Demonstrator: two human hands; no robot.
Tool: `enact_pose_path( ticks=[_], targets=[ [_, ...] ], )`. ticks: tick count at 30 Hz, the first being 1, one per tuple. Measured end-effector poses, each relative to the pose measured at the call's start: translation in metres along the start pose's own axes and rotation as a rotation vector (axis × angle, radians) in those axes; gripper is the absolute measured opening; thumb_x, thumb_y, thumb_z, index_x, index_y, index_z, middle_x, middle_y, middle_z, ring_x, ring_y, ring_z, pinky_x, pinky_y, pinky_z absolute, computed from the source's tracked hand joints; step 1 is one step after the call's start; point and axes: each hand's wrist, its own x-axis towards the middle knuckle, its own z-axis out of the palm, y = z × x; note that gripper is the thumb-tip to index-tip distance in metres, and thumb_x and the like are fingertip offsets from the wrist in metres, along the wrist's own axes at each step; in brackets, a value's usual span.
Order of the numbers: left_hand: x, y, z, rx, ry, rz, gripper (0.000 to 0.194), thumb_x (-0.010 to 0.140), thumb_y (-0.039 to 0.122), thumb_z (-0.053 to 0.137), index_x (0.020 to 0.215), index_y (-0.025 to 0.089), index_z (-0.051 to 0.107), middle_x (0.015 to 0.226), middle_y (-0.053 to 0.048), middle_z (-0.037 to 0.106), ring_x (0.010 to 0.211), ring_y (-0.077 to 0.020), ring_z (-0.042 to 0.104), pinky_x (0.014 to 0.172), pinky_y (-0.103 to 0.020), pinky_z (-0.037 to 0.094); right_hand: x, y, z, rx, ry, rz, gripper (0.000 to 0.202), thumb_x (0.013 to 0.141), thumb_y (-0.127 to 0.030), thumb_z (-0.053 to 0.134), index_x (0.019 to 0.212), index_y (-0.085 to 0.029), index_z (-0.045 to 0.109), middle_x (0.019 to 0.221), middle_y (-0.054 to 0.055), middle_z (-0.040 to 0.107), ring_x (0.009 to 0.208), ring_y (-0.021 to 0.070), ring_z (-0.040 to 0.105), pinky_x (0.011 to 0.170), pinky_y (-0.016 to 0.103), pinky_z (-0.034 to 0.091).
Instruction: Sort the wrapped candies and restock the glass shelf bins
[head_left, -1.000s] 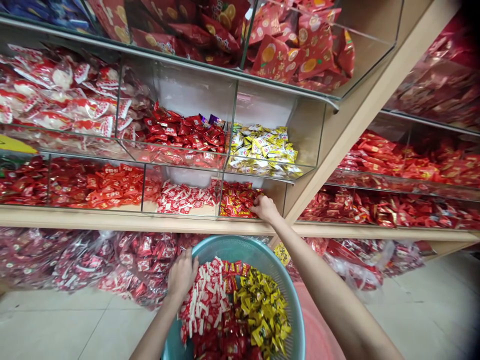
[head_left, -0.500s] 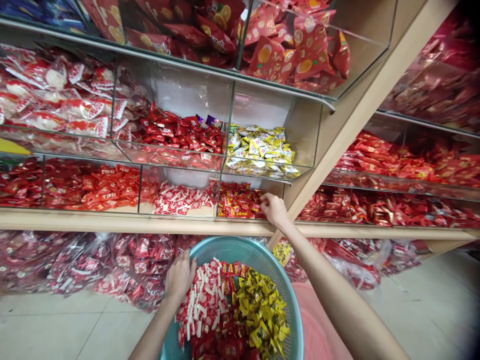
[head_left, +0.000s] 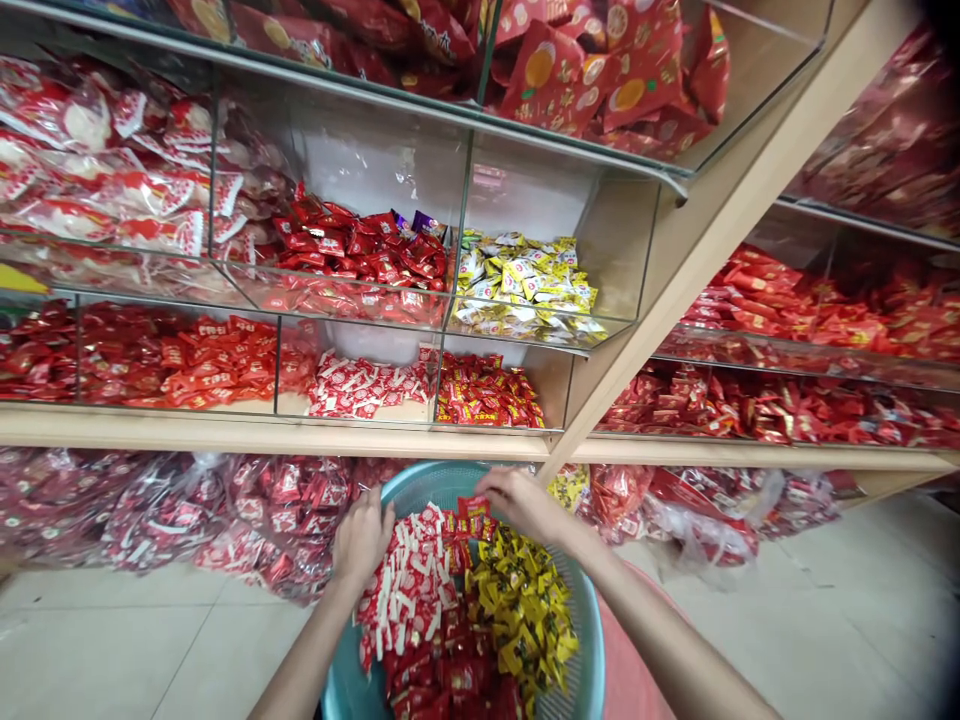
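The person's left hand (head_left: pixel 365 540) and right hand (head_left: pixel 521 503) are bare, with slim fingers (head_left: pixel 491 483) and narrow wrists. The left forearm (head_left: pixel 307 640) and right forearm (head_left: pixel 660 625) are bare too, slender and smooth in outline, each widening gradually away from the wrist. More of the right forearm shows. The fingernails are too small to make out.

Basket (head_left: pixel 427 479) open above; shelf edge (head_left: pixel 300 433) blocks beyond.

Gripping the basket (head_left: pixel 427 484) by its rim with the left hand (head_left: pixel 361 540); pinching red candy (head_left: pixel 473 507) over it in the right hand (head_left: pixel 525 503), near yellow candy (head_left: pixel 525 612). Facing shelves (head_left: pixel 300 434) of wrapped sweets (head_left: pixel 367 250), with bags (head_left: pixel 165 512) beneath.
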Motion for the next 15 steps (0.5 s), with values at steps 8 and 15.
enact_pose_path(
  ticks=[8, 15],
  targets=[
    [-0.001, -0.002, 0.002, 0.005, 0.014, 0.017, 0.043, 0.090, 0.035, 0.025, 0.117, 0.010, 0.048, 0.102, -0.013, 0.063, 0.085, -0.0187, 0.063, 0.069, -0.028, 0.050, 0.012, 0.025, 0.084, -0.440, -0.356, 0.051, 0.033, 0.081, -0.003, 0.039, 0.096, -0.018, 0.064, 0.098, 0.008, 0.064, 0.093, 0.0169, 0.058, 0.079, 0.027, 0.043],
    [-0.001, -0.001, 0.001, 0.005, 0.005, 0.002, 0.044, 0.090, 0.035, 0.024, 0.118, 0.010, 0.048, 0.104, -0.014, 0.063, 0.083, -0.0183, 0.063, 0.068, -0.028, 0.050, 0.020, 0.027, 0.102, -0.507, -0.371, -0.043, 0.028, 0.081, -0.005, 0.044, 0.094, -0.019, 0.065, 0.098, 0.006, 0.065, 0.097, 0.0172, 0.056, 0.084, 0.029, 0.043]
  ],
)
